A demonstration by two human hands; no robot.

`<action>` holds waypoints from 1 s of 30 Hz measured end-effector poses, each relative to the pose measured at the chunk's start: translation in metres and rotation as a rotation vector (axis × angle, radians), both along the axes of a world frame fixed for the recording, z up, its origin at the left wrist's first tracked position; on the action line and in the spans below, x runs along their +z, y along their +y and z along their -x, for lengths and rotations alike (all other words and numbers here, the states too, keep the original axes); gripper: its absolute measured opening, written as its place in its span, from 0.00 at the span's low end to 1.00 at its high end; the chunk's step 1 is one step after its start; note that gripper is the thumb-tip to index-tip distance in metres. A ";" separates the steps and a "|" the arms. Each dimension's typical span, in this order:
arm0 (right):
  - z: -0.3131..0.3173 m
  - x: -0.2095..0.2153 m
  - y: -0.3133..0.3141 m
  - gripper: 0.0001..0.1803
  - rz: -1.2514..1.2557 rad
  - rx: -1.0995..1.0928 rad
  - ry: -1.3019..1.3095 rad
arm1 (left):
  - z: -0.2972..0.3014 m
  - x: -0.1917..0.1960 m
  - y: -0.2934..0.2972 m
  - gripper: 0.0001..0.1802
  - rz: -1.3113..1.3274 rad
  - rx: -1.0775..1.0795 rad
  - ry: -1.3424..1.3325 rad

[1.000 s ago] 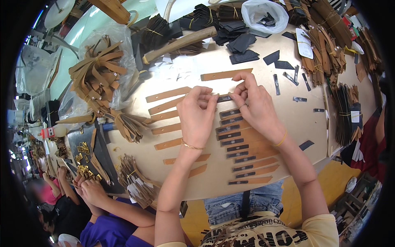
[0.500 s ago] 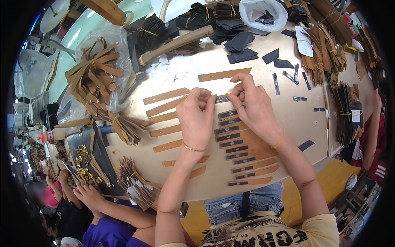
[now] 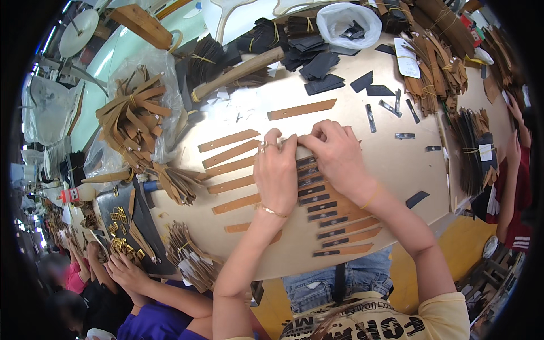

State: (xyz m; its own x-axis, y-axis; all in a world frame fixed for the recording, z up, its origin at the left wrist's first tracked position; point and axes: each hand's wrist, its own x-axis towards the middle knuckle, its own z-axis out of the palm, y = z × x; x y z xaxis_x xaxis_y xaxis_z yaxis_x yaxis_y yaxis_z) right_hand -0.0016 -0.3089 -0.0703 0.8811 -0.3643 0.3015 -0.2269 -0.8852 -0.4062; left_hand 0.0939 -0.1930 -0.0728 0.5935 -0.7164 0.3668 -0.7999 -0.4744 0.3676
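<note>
My left hand [image 3: 276,175] and my right hand [image 3: 340,161] meet above the table, thumbs and fingertips pinched close together. The short black strip that showed between them before is now covered by the fingers. Just below the fingertips starts a stepped row of brown leather straps [image 3: 361,233], each with a short black strip [image 3: 322,215] across its left end. A bit of brown leather shows behind my right hand. To the left of my left hand lie several spaced leather straps [image 3: 232,185], with a single strap [image 3: 302,109] beyond my hands.
Loose black strips [image 3: 371,118] lie at right. Black pieces [image 3: 324,84], a plastic bag [image 3: 348,25] and a wooden-handled tool [image 3: 238,72] are at the back. Strap bundles [image 3: 133,107] stand left, near gold buckles [image 3: 118,218]. Co-workers' hands [image 3: 126,271] are on both sides.
My fingertips have come together over the black strip, which showed between them before. My right hand has turned and moved slightly down. The whole view has shifted a little.
</note>
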 end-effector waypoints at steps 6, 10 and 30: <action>0.015 -0.002 0.005 0.18 0.304 -0.024 -0.001 | 0.000 0.004 0.015 0.21 -0.248 -0.062 -0.208; 0.029 0.005 -0.006 0.18 0.404 -0.074 0.033 | -0.003 0.009 0.021 0.25 -0.263 -0.111 -0.128; 0.105 0.053 -0.034 0.37 -1.199 -0.185 -0.449 | 0.065 0.059 0.031 0.17 0.392 -0.220 0.566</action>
